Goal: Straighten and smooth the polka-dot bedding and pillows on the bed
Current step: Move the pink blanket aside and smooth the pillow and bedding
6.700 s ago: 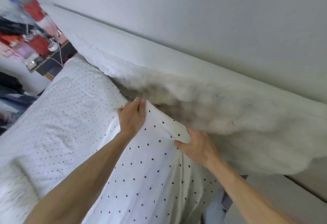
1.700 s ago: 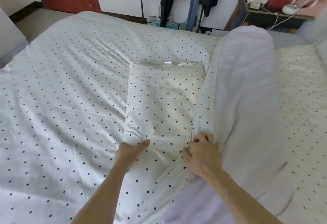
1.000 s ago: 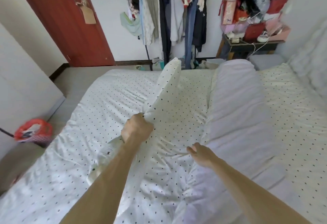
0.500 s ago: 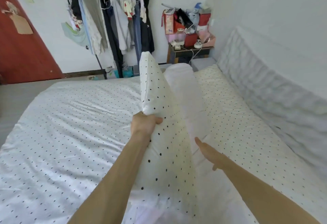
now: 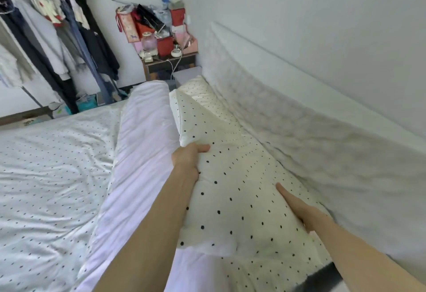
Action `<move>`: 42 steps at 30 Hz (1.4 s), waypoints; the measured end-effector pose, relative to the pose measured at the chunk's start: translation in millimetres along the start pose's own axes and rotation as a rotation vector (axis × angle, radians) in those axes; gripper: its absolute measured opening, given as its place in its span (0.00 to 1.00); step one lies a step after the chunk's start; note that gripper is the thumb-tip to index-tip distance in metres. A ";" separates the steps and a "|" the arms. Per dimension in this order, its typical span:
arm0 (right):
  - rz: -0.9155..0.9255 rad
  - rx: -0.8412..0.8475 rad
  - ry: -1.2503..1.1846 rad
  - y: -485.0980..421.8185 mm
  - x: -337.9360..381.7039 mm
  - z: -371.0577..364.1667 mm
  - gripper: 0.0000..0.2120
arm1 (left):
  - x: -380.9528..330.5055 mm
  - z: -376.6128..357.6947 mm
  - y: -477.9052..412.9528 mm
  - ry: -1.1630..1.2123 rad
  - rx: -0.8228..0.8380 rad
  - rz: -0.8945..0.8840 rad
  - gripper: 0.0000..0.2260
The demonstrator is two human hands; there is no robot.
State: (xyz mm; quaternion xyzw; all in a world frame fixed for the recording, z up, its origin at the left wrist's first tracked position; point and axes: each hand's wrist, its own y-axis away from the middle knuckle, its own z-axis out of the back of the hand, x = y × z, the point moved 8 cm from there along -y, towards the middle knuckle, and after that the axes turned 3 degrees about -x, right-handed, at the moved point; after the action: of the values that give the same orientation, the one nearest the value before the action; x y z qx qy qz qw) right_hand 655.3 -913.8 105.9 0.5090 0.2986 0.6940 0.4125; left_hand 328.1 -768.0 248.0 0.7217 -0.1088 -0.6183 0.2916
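Note:
A cream polka-dot pillow (image 5: 232, 190) lies tilted along the head of the bed, next to the padded white headboard (image 5: 311, 134). My left hand (image 5: 187, 159) grips the pillow's left edge, thumb on top. My right hand (image 5: 299, 208) rests flat on the pillow's right side, fingers stretched out. To the left, the turned-back duvet shows a plain white fold (image 5: 140, 153), and beyond it the polka-dot duvet cover (image 5: 46, 171) spreads over the bed with wrinkles. The polka-dot sheet (image 5: 200, 91) shows past the pillow's far end.
A cluttered nightstand (image 5: 169, 61) with red boxes and a cable stands at the far corner. A clothes rack (image 5: 57, 38) full of hanging garments lines the far left wall. The white wall (image 5: 311, 26) rises right behind the headboard.
The pillow, held upright in my left hand half a second ago, has been laid down toward the headboard. My right hand has come down onto its right side. My view turned right.

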 end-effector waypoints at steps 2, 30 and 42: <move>0.028 -0.023 -0.120 -7.4 -3.9 24.3 0.55 | 5.2 -3.7 -6.0 -0.043 -0.021 -0.012 0.19; 0.517 -0.683 0.504 -293.6 331.6 163.6 0.34 | 85.6 -106.5 -329.1 -0.714 -0.285 0.119 0.39; 0.599 -0.508 0.878 -435.7 253.4 59.0 0.38 | 246.3 -164.8 -406.1 -0.816 -0.344 0.170 0.39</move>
State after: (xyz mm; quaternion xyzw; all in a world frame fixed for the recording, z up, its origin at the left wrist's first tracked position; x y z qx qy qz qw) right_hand 792.7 -482.3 -123.1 0.1215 0.1091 0.9758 0.1455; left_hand 455.2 -520.9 -170.9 0.3482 -0.1695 -0.8353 0.3902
